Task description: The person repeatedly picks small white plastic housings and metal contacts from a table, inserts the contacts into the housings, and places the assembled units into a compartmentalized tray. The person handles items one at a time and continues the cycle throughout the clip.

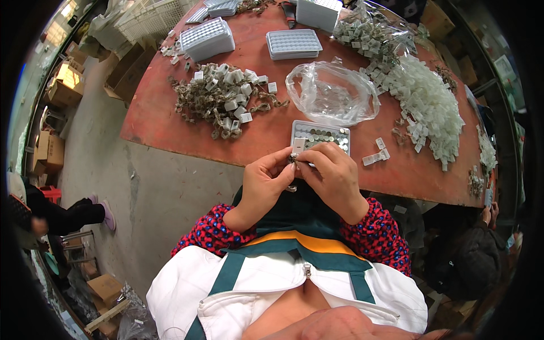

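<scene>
Both hands meet just past the table's near edge, with thumbs and fingertips pinched together. My left hand is closed on a small white plastic case that stands upright between the fingertips. My right hand is closed at the case's lower part, from the other side. A short brown cord loop hangs below the fingers; the exact grip is hidden. Right behind them lies a white tray with rows of small round silver discs, like button cells. Part of the tray is covered by my right hand.
A heap of white cases with brown cords lies left. A clear plastic bag is behind the tray. On the right, loose white cases lie before a large translucent white heap. Stacked trays stand farther back on the red table.
</scene>
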The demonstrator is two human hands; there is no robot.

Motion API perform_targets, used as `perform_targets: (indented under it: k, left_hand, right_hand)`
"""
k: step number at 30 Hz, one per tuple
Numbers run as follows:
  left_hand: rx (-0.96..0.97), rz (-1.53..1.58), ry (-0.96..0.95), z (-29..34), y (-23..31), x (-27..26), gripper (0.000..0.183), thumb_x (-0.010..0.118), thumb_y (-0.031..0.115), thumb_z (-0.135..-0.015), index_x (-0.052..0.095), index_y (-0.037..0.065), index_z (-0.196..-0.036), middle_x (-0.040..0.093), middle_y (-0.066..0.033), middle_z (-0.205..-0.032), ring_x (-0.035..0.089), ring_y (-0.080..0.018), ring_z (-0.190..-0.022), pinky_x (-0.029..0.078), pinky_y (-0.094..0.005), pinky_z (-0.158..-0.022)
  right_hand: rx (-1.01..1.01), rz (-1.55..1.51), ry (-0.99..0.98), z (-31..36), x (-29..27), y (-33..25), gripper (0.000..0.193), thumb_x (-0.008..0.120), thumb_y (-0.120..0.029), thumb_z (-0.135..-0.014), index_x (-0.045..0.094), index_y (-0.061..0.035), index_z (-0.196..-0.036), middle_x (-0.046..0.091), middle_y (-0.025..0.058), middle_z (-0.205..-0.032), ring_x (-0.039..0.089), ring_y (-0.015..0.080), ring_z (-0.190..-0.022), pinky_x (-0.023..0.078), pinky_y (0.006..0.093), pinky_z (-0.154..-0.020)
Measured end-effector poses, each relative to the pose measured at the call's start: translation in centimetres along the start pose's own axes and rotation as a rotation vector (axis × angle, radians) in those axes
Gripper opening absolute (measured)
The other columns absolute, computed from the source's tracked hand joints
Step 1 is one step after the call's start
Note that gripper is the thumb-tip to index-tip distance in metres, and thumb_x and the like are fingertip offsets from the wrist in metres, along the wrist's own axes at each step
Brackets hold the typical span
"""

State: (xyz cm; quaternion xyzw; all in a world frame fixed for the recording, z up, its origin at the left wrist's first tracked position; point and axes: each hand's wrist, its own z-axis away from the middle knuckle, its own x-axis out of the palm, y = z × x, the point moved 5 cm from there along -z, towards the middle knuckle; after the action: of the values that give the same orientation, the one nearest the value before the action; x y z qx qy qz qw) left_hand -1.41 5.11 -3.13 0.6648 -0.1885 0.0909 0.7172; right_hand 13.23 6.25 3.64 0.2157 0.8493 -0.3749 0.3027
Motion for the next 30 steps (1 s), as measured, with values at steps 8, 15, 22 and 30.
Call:
perform_targets:
  k: [8, 15, 22, 30]
  left_hand:
    - [-0.09, -0.036, 0.078, -0.8, -0.9, -1.8, 0.038, 0.064, 0.004, -0.098, 0.057, -0.008, -0.133, 0.071, -0.0107, -0.112, 0.069, -0.0124, -0.091, 0.058, -0.0256, -0.084]
    - [-0.109, -0.016, 0.084, -1.2, -0.8, -2.2, 0.038, 0.064, 0.005, -0.098, 0.057, -0.008, -0.133, 0.071, -0.0126, -0.116, 0.07, -0.0128, -0.089, 0.059, -0.0264, -0.084]
    - [-0.1, -0.013, 0.074, -1.1, -0.3, -1.6, 0.038, 0.065, 0.005, -0.097, 0.058, -0.007, -0.133, 0.071, -0.0116, -0.116, 0.069, -0.0125, -0.09, 0.058, -0.026, -0.084]
    - [-0.063, -0.082, 0.028, -0.9, 0.2, -0.5, 0.038, 0.064, 0.004, -0.098, 0.057, -0.008, -0.133, 0.07, -0.0114, -0.115, 0.069, -0.0132, -0.094, 0.058, -0.0267, -0.086]
  right_hand:
    - [0.088, 0.119, 0.025, -1.5, -0.2, 4.3, 0.015, 0.074, -0.013, -0.083, 0.074, -0.0106, -0.098, 0.063, 0.0056, -0.09, 0.062, 0.0271, -0.085, 0.052, 0.0394, -0.072]
    - [-0.091, 0.35, -0.144, -1.8, 1.4, 5.3, 0.02, 0.074, -0.011, -0.078, 0.076, -0.0151, -0.098, 0.061, 0.0022, -0.091, 0.062, 0.0223, -0.089, 0.054, 0.0347, -0.074]
    - [-0.086, 0.185, -0.085, -2.8, 0.6, 4.9, 0.011, 0.073, -0.013, -0.079, 0.071, -0.0107, -0.09, 0.063, 0.0035, -0.092, 0.062, 0.0228, -0.087, 0.052, 0.0348, -0.074]
    - [0.299, -0.364, -0.062, -0.2, -0.4, 2.3, 0.012, 0.076, -0.005, -0.083, 0.071, -0.0017, -0.094, 0.068, 0.0075, -0.089, 0.068, 0.0174, -0.077, 0.054, 0.031, -0.066]
